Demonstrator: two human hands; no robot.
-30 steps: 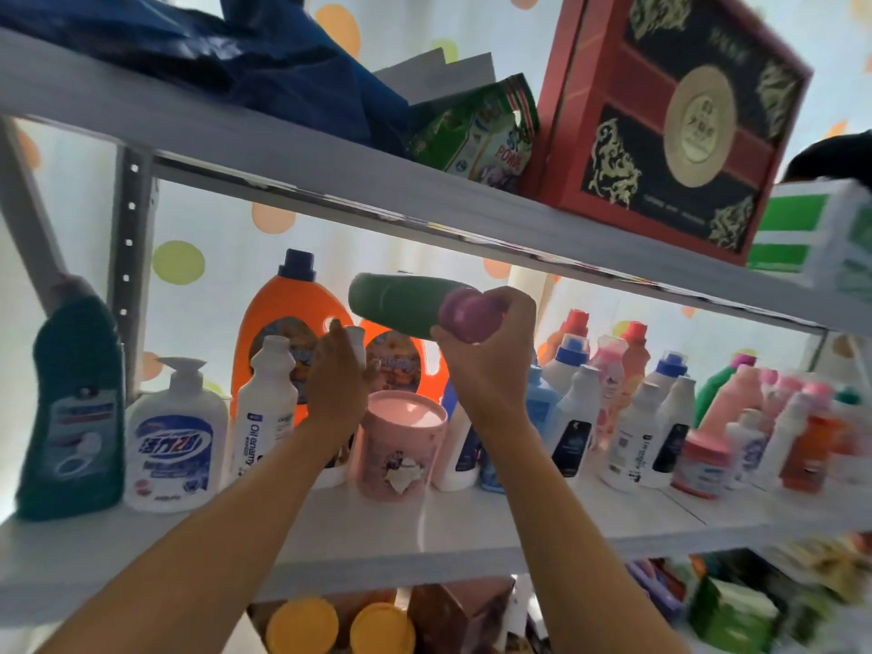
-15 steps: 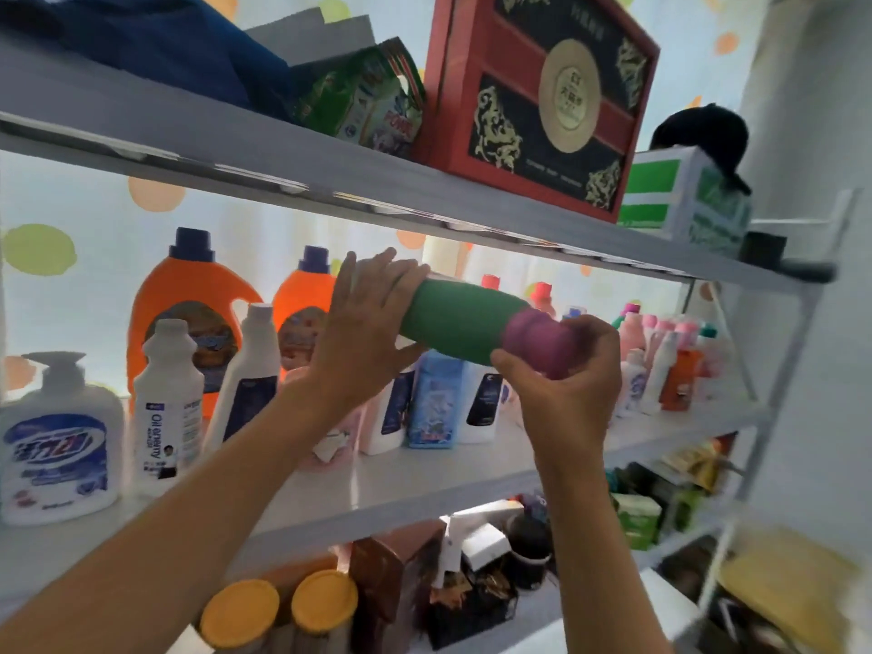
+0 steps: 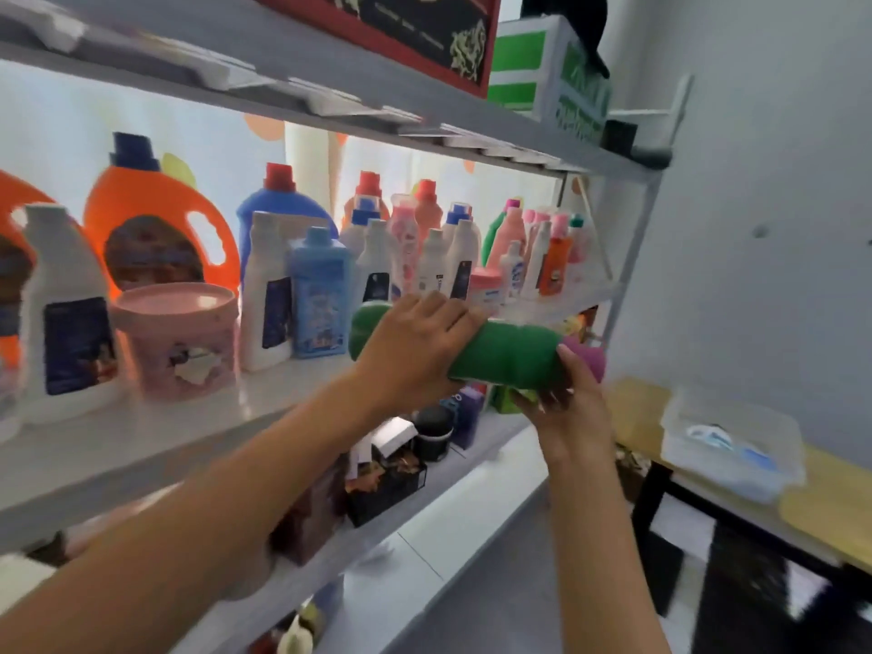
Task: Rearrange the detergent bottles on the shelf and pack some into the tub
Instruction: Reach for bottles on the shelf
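A green bottle (image 3: 509, 354) with a purple cap (image 3: 587, 358) lies sideways in front of the middle shelf (image 3: 155, 446), held in both hands. My left hand (image 3: 415, 344) wraps over its base end. My right hand (image 3: 568, 408) grips it from below near the cap. Behind, the shelf carries orange jugs (image 3: 155, 228), white bottles (image 3: 66, 313), a blue jug (image 3: 278, 205), a blue square bottle (image 3: 321, 295), a pink lidded tub (image 3: 181, 337) and several small pink and white bottles (image 3: 472, 252).
An upper shelf (image 3: 424, 106) holds a red box (image 3: 424, 30) and a green-and-white carton (image 3: 547, 73). Lower shelves hold dark boxes and containers (image 3: 391, 474). At right, a yellow table (image 3: 825, 493) carries a clear plastic container (image 3: 731, 446). A grey wall (image 3: 778, 228) stands at right.
The view has swung right and down. Both hands have carried the green bottle lower and rightward, from shelf-bottle height to the shelf's front edge. My left hand now wraps the base instead of touching it.
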